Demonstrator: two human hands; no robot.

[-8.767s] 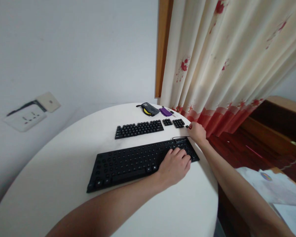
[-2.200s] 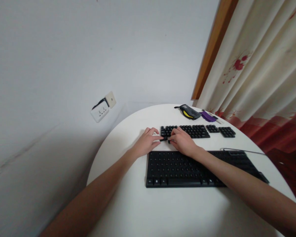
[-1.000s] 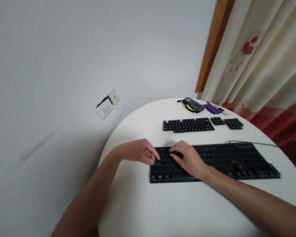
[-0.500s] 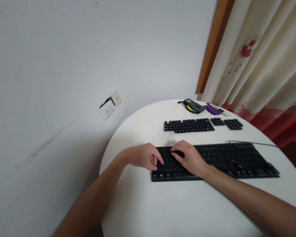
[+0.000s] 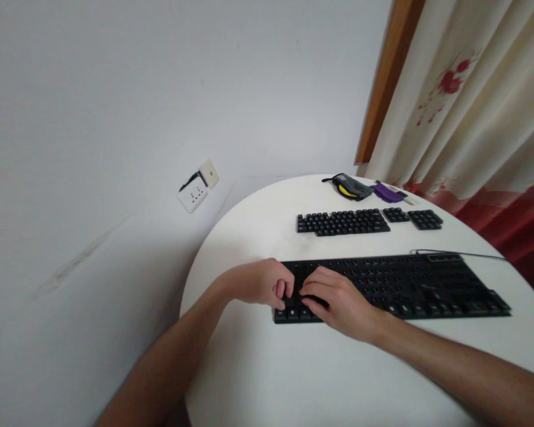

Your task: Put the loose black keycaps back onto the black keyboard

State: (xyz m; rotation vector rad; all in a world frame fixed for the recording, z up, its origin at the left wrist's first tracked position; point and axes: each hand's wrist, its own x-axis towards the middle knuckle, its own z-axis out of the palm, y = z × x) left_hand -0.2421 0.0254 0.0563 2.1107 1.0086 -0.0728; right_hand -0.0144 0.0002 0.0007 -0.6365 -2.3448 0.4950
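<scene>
A black keyboard base [image 5: 382,284] with most of its keycaps off lies on the round white table [image 5: 249,367]. Curled over its left end is my left hand [image 5: 269,283], fingers bent and pressed close to the lower left keys; whatever they grip is too small to make out. My right hand [image 5: 338,299] rests just right of it, thumb and fingers brought together around something dark and small on the base, which I cannot identify. Behind the base, loose black keycaps [image 5: 342,223] stand in rows, with smaller groups [image 5: 426,219] to their right.
A grey and yellow pouch [image 5: 350,187], a purple cloth [image 5: 387,193] and a thin white-and-black item lie at the table's back. A cable [image 5: 476,255] runs right from the base. The wall with a socket [image 5: 193,195] borders the left; a curtain [image 5: 467,118] hangs at the right.
My right hand has moved down and slightly left, closer to my left hand and the base's front edge. The fingers of my left hand have curled in more. The view has shifted slightly.
</scene>
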